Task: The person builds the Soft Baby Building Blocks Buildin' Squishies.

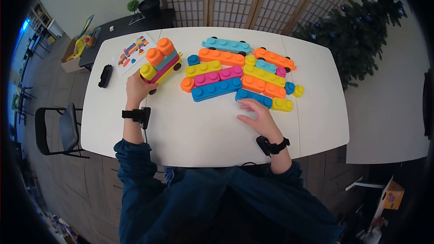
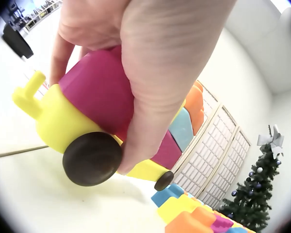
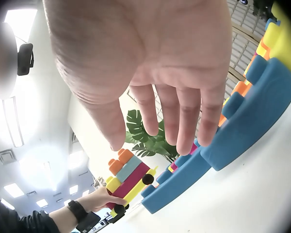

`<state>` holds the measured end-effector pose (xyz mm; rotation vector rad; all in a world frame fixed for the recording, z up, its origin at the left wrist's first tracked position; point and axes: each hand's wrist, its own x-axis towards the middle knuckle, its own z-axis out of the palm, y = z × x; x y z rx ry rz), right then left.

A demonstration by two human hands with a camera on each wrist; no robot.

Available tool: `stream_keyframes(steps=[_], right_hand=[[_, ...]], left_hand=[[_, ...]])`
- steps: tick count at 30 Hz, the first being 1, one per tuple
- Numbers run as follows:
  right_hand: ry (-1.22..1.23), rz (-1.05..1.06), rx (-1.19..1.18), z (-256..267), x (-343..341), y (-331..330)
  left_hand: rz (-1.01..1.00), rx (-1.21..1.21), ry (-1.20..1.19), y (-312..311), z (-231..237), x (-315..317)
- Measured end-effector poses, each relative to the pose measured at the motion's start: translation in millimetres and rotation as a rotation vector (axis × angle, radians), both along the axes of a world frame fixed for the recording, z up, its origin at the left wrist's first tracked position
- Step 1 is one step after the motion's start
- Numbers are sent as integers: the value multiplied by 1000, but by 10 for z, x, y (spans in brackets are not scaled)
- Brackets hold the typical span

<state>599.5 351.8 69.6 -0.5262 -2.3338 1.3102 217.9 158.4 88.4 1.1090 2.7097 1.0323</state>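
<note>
My left hand [image 1: 138, 89] grips the near end of a toy train car at the left of the table. The car has a yellow wheeled base [image 1: 167, 73] with dark wheels, a magenta block [image 2: 99, 90] on it, a light blue block [image 1: 167, 59] above, and yellow and orange blocks [image 1: 154, 56] on top. In the left wrist view, the thumb reaches down beside the near wheel [image 2: 92, 158]. My right hand [image 1: 258, 118] holds nothing, its fingers extended and slightly bent. Its fingertips are right at a blue block [image 1: 252, 98] on the near side of the block group.
Blue, magenta, yellow and orange blocks lie in rows mid-table. Behind them stand a turquoise wheeled base [image 1: 226, 45] and an orange wheeled base [image 1: 274, 58]. A printed picture sheet [image 1: 124, 67] and a small black object [image 1: 105, 76] lie at the left.
</note>
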Motion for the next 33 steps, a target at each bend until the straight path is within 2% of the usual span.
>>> stream_keyframes(steps=[3,11,16,18,19,21,23,27,29,33], right_hand=[[-3,0,4,-18,20,-3],[-20,-4,22,3,86,41],[19,-21,76,241,56,124],[27,-19,101,471,47,159],[33,-18,125,584,41,188],[31,-36,161,743,7,312],[14,-61,338,876,-78,484],[-35,-43,463,932,-526,977],[-74,-24,538,806,-866,1239],[-312,-3,684,420,-1465,1703]], left_hand=[[46,-118,4,57,-108,-85],[44,-127,-12,164,-195,-21],[39,-181,-85,155,-175,-12],[11,63,247,102,-271,25],[9,66,248,76,-269,51],[-18,312,345,18,-67,258],[-61,358,337,-85,28,523],[-176,399,268,-178,-13,1033],[-196,403,249,-175,-26,1248],[-255,405,194,-190,-31,1480]])
